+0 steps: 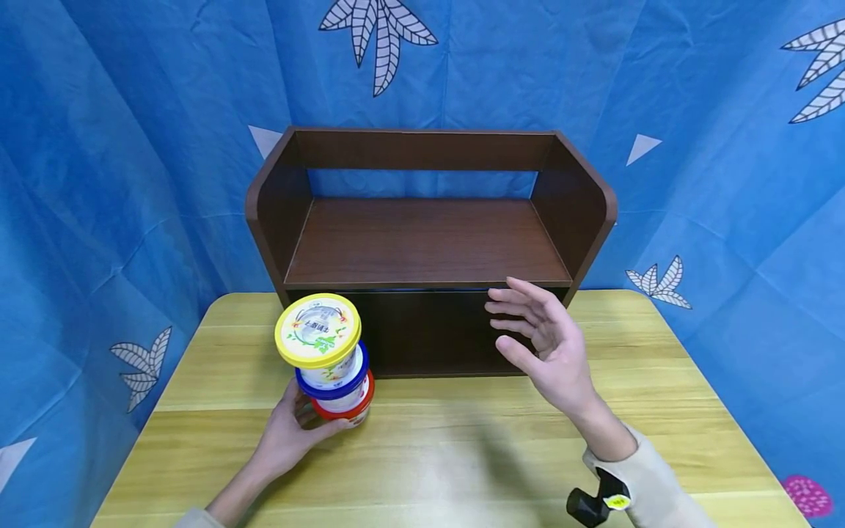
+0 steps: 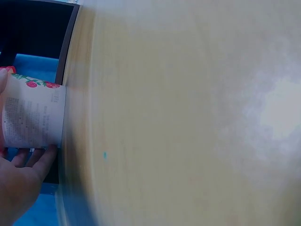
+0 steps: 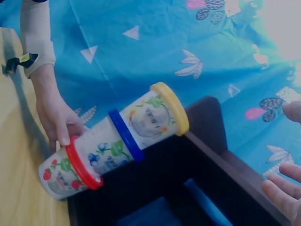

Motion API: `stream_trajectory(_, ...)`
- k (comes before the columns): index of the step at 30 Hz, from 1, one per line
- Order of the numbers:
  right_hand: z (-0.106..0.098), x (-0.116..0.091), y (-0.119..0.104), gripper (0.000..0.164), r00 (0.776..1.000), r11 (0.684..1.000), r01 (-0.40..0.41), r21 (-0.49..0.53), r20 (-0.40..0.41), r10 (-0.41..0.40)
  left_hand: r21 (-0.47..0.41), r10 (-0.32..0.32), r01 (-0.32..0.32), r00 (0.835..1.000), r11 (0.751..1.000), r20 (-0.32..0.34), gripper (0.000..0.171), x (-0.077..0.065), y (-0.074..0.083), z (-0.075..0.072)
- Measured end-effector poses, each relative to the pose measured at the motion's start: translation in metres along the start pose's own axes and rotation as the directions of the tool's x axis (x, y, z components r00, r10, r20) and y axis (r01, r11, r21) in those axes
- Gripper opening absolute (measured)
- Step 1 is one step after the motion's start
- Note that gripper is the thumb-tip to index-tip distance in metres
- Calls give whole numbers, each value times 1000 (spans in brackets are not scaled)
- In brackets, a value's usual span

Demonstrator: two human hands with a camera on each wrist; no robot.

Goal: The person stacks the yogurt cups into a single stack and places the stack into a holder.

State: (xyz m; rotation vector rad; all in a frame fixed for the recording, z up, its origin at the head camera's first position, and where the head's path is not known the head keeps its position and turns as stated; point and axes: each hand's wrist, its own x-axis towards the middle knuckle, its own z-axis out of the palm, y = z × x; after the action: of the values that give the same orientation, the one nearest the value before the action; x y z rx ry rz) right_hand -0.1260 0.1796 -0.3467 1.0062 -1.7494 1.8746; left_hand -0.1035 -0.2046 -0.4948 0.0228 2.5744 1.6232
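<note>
Three white tubs stand in a stack at the shelf's front left. Lowest is the red-lidded tub, printed with red berries. Above it sits the blue-lidded tub, and on top the yellow-lidded tub. My left hand grips the red-lidded tub from the left side, thumb across its front; the far fingers are partly hidden in the head view. In the left wrist view, the tub's base appears to meet the table. My right hand hovers before the shelf's right part, fingers spread, holding nothing.
A dark brown two-level shelf stands at the back of the light wooden table. Its side panels rise on both sides of the upper board. A blue patterned cloth hangs behind and beside the table.
</note>
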Motion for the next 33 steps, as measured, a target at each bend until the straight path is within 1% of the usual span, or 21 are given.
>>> stream_trajectory(4,-9,0,-8,64,999,1000,4,-19,-39,-4,-12,15,-15,1000,1000,-8,94,0,-1,0)
stream_trajectory(11,-27,2,-18,64,995,999,31,-41,-96,-35,-13,5,-5,1000,1000,-1,96,0,-2,0)
stream_trajectory(14,-35,3,-22,65,990,998,32,-54,-135,-39,-17,8,-8,1000,1000,-2,96,1,-2,0)
stream_trajectory(17,-42,4,-27,63,979,999,16,-50,-202,-26,-18,5,-5,1000,1000,-1,97,1,-2,0)
stream_trajectory(21,-51,6,-32,58,957,998,-1,-63,-288,-17,-19,-1,2,1000,1000,2,98,0,-2,0)
stream_trajectory(29,-69,15,-35,53,933,987,-3,-162,-355,-56,-10,-13,13,1000,1000,1,98,1,-1,0)
stream_trajectory(33,-78,21,-33,52,915,982,-18,-190,-398,-61,-11,-10,10,1000,1000,0,98,1,-1,0)
